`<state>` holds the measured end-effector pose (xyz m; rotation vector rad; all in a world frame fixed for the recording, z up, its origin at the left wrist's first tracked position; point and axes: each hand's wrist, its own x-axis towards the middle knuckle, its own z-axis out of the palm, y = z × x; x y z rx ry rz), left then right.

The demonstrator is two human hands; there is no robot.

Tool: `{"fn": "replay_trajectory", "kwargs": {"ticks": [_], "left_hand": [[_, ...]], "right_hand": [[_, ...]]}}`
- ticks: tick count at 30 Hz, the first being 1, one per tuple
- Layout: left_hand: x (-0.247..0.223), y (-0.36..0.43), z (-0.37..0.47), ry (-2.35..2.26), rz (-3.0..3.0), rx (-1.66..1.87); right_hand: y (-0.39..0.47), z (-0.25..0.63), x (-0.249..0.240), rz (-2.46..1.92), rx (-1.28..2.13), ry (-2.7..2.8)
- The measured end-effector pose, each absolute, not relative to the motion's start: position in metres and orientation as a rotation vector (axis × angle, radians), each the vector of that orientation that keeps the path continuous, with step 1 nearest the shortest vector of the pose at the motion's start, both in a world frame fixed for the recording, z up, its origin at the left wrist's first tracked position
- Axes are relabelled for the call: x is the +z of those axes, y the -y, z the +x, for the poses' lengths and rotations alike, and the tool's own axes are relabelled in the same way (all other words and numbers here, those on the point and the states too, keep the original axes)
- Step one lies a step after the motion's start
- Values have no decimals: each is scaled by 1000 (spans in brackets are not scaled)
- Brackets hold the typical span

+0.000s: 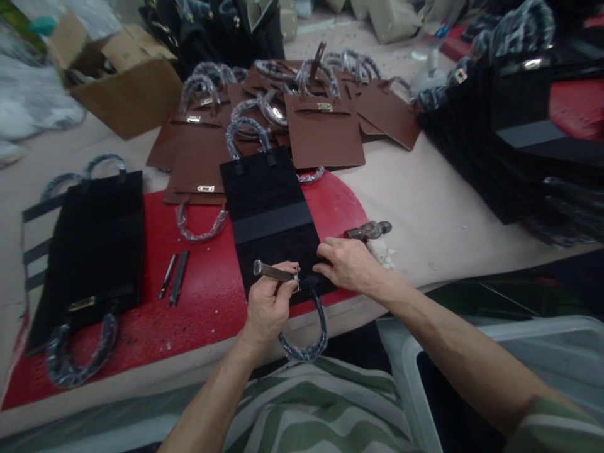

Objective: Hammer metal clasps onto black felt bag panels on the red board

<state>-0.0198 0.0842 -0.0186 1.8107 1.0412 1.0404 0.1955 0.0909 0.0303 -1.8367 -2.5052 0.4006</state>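
A black bag panel (271, 189) lies across the red board, its wrapped handles at the far and near ends. My left hand (268, 305) is closed around a metal punch (274, 272), which lies tilted over the near part of the panel. A small metal plate (297, 279) shows at the punch's end, by my fingertips. My right hand (352, 263) is at the panel's right edge with its fingers bent in and closed on it; the fingertips are partly hidden. Just beyond that hand lies a hammer head (370, 230), by a crumpled white scrap (381, 253).
Two thin metal tools (178, 278) lie on the red board (202, 327). Another black bag panel (101, 239) is at left. Brown bag panels (325, 135) are heaped behind, with a cardboard box (127, 88) at back left. Black panels (476, 151) are stacked at right.
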Motion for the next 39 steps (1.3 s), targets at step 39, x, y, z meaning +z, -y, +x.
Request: {"fn": "replay_trajectory", "kwargs": {"ticks": [39], "left_hand": [[-13,-85,-14,-1054,1572,1003]], "right_hand": [[-12,193,-17,-1497,429,2093]]}}
